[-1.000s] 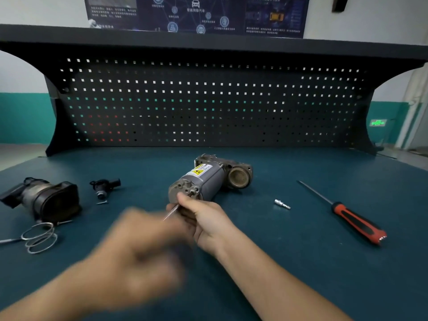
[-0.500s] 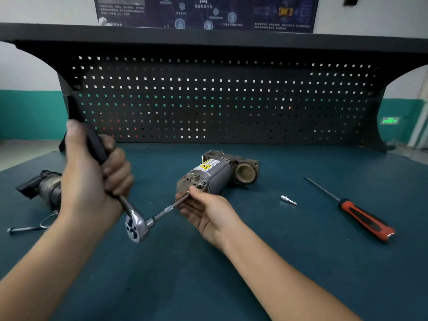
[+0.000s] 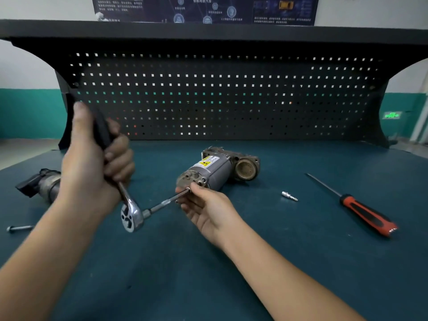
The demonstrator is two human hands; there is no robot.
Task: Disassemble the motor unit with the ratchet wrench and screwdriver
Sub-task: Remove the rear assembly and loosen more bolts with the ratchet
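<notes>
Left grip [image 3: 92, 163] still clamping ratchet wrench [image 3: 130, 213], right grip [image 3: 206, 205] pinching extension [image 3: 162, 203]

Yellow-and-white warning sticker [image 3: 206, 162] on grey cylindrical motor unit [image 3: 216, 176]: black hazard symbol, small print unreadable. Dark blue wall poster [image 3: 203, 8]: text blurred. Green lit wall sign [image 3: 391, 115]: illegible.

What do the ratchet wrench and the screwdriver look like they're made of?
Ratchet wrench: head looks like chromed steel, mirror-bright with reflections; dark handle, perhaps rubber, too blurred to tell. Screwdriver: red-and-black handle, matte, probably plastic or rubber; thin dark shaft, likely metal.
</notes>
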